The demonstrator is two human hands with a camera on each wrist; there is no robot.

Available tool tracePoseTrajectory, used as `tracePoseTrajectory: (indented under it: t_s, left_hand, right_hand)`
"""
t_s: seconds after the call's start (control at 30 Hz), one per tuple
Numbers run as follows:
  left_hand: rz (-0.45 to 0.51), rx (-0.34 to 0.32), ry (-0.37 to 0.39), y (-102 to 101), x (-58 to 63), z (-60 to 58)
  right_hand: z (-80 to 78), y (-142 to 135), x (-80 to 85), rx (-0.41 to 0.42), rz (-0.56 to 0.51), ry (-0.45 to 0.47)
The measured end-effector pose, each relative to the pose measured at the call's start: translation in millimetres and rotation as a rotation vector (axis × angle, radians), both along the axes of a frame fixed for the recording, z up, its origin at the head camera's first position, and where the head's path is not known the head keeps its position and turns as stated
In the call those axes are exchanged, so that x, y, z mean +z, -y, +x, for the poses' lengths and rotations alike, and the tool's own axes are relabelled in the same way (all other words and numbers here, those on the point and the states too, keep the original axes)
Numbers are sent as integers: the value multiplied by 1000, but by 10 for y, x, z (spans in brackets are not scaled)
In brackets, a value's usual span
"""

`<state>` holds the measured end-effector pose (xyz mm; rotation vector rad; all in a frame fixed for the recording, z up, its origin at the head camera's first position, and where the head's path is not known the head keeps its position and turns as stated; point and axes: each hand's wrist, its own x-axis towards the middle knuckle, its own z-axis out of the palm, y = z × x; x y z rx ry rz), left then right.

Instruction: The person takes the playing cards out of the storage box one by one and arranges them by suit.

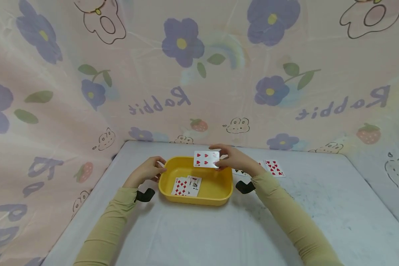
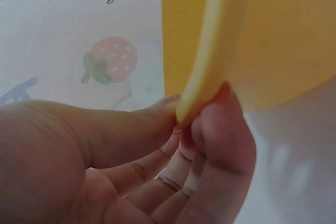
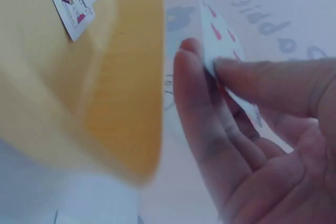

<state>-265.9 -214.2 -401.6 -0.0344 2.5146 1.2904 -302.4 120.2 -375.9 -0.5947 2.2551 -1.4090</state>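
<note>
My left hand (image 1: 147, 170) pinches the left rim of a yellow plastic basin (image 1: 194, 200); the left wrist view has the basin's edge (image 2: 202, 61) between thumb and fingers. Over the basin's back right part, my right hand (image 1: 235, 159) holds a playing card (image 1: 203, 159) with red hearts, pinched at its right end between thumb and fingers. Part of the card's face is behind the thumb. Several cards lie overlapping inside the basin towards its front left, among them a diamonds card (image 1: 179, 186) and an ace (image 1: 194, 188).
To the basin's right, a hearts card (image 1: 274, 168) lies face up on the white-covered table (image 1: 199, 232). A black-suited card (image 1: 238, 172) is partly hidden under the right forearm. A patterned cloth (image 1: 219, 92) rises behind the table and at its sides.
</note>
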Motion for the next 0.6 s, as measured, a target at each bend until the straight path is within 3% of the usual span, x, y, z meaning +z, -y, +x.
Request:
tracePoseTrajectory:
  t_s: [0.27, 0.6]
  left_hand:
    - [10, -3, -7, -2, -16, 5]
    - [36, -38, -18, -4, 25, 22]
  right_hand:
    - [165, -356, 48, -105, -65, 1]
    - [357, -984, -127, -198, -97, 46]
